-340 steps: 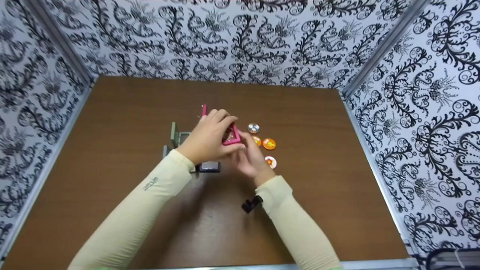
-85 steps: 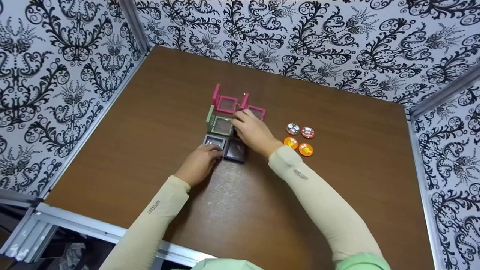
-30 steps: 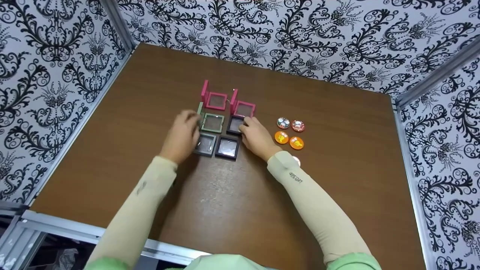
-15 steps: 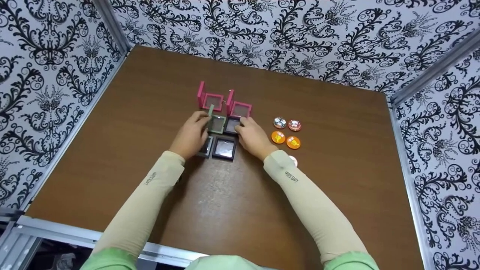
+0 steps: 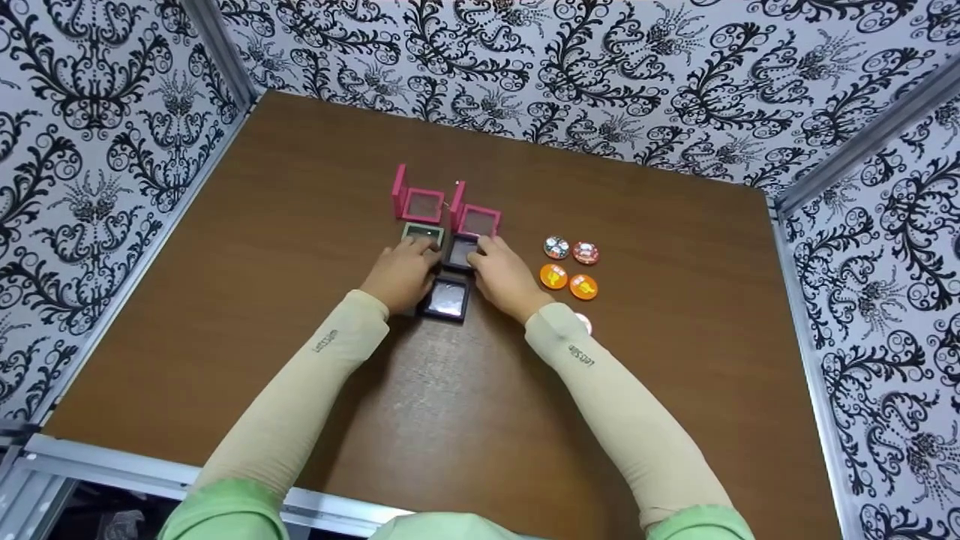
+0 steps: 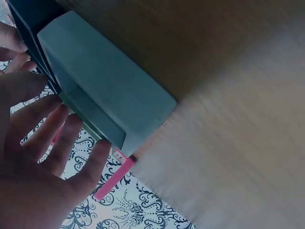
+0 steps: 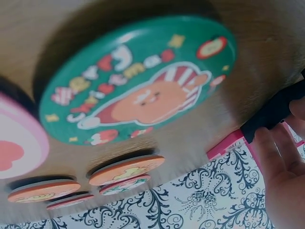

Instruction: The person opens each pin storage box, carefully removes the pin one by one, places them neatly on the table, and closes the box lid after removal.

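Observation:
In the head view, my left hand (image 5: 403,274) rests on the green display box (image 5: 422,232), fingers over its lowered lid and hiding much of it. Its fingers are spread and loosely extended in the left wrist view, behind a blue-grey box (image 6: 105,76). My right hand (image 5: 506,277) holds the right edge of a dark display box (image 5: 459,255) beside the green one. From the right wrist, its thumb and fingers pinch that dark box (image 7: 271,112). Another dark windowed box (image 5: 446,298) lies flat in front.
Two pink boxes (image 5: 423,205) (image 5: 478,220) stand behind with lids upright. To the right lie several round badges, including an orange one (image 5: 553,276), a red-rimmed one (image 5: 586,253) and a green "Merry Christmas" one (image 7: 143,81). Patterned walls (image 5: 480,67) enclose the table.
My left hand has gone from beside the green box to over it, and the green lid, upright half a second ago, is now down. My right hand stays at the dark box.

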`<state>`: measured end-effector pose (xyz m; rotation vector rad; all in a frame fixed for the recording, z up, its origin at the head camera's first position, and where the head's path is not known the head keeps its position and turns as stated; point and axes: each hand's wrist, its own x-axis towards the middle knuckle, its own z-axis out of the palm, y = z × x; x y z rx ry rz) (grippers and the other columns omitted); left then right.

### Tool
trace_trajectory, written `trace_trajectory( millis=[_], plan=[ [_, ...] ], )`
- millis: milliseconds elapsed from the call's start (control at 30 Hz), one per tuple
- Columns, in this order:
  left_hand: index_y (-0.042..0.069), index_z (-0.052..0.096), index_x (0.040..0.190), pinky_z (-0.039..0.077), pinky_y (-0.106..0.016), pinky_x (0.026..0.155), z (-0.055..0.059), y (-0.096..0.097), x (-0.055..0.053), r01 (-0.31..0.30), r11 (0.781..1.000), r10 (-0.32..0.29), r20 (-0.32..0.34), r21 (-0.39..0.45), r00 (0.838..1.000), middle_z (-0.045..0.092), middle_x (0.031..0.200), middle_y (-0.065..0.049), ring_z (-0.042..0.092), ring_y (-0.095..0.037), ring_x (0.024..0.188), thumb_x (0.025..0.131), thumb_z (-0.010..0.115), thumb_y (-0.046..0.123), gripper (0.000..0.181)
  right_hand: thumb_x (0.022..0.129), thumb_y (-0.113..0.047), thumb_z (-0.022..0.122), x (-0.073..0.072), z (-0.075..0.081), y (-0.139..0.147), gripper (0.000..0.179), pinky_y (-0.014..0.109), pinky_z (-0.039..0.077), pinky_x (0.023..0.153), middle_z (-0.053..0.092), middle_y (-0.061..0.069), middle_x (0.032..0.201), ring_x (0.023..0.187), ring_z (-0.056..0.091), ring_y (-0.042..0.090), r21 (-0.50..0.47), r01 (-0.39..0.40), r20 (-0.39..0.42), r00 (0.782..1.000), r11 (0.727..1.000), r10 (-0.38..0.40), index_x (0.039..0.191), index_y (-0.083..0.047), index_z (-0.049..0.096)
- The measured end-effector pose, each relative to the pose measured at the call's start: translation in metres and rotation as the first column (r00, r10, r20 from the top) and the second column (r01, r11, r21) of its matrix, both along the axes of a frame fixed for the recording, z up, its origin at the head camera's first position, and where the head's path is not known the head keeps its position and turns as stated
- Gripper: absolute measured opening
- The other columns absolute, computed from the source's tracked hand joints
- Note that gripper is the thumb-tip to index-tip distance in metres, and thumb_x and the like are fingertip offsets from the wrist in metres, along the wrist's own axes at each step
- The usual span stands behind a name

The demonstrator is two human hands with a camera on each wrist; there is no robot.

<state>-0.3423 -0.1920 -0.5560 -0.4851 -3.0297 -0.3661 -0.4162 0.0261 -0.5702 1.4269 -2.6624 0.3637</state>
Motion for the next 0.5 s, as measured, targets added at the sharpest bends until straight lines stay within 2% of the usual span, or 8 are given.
trace_trajectory(
  millis=[133, 200, 333, 433, 500],
  plan=[
    [0.004, 0.074, 0.137, 0.054, -0.067, 0.095, 0.0, -0.004, 0.002, -0.01, 1.0, 0.01, -0.012, 0.002, 1.0, 0.064, 0.144, -0.016, 0.057, -0.039, 0.133, 0.105, 0.071, 0.017, 0.034, 0.099, -0.001, 0.071, -0.001, 0.004, -0.004, 0.015, 0.05, 0.054, 0.097, 0.062, 0.022, 0.117, 0.107, 0.06, 0.04, 0.041, -0.013, 0.005, 1.0, 0.999, 0.013, 0.112, 0.002, 0.074],
    [0.002, 0.077, 0.131, 0.054, -0.064, 0.099, 0.0, -0.005, 0.002, 0.004, 1.0, -0.003, -0.037, 0.005, 0.999, 0.066, 0.139, -0.017, 0.059, -0.04, 0.13, 0.103, 0.073, 0.014, 0.03, 0.099, -0.003, 0.072, -0.004, 0.011, -0.006, 0.013, 0.05, 0.056, 0.093, 0.064, 0.021, 0.113, 0.103, 0.063, 0.039, 0.057, -0.015, 0.002, 1.0, 0.998, 0.015, 0.11, 0.003, 0.074],
    [-0.002, 0.079, 0.122, 0.053, -0.053, 0.105, 0.001, -0.002, -0.002, 0.041, 0.999, -0.042, -0.082, -0.013, 0.996, 0.07, 0.128, -0.02, 0.064, -0.041, 0.119, 0.1, 0.075, 0.009, 0.026, 0.098, -0.001, 0.07, -0.017, 0.028, -0.014, 0.013, 0.049, 0.059, 0.09, 0.066, 0.02, 0.112, 0.102, 0.066, 0.039, 0.003, 0.009, -0.038, 0.999, 1.0, -0.009, 0.11, 0.003, 0.072],
    [-0.003, 0.08, 0.117, 0.051, -0.05, 0.107, 0.002, 0.001, -0.005, 0.051, 0.998, -0.055, -0.089, -0.04, 0.995, 0.072, 0.124, -0.021, 0.065, -0.042, 0.116, 0.099, 0.075, 0.009, 0.023, 0.098, 0.004, 0.067, -0.032, 0.039, -0.027, 0.021, 0.047, 0.055, 0.101, 0.066, 0.022, 0.124, 0.115, 0.062, 0.039, -0.087, 0.011, -0.056, 0.998, 0.996, -0.016, 0.118, 0.003, 0.073],
    [-0.002, 0.081, 0.113, 0.051, -0.05, 0.106, 0.003, 0.0, -0.004, 0.043, 0.997, -0.048, -0.083, -0.056, 0.995, 0.072, 0.122, -0.02, 0.065, -0.041, 0.114, 0.098, 0.075, 0.009, 0.02, 0.099, 0.005, 0.064, -0.04, 0.043, -0.04, 0.028, 0.045, 0.049, 0.112, 0.065, 0.022, 0.136, 0.127, 0.058, 0.04, -0.111, -0.018, -0.049, 0.999, 0.994, 0.013, 0.126, 0.003, 0.073]
  ],
)
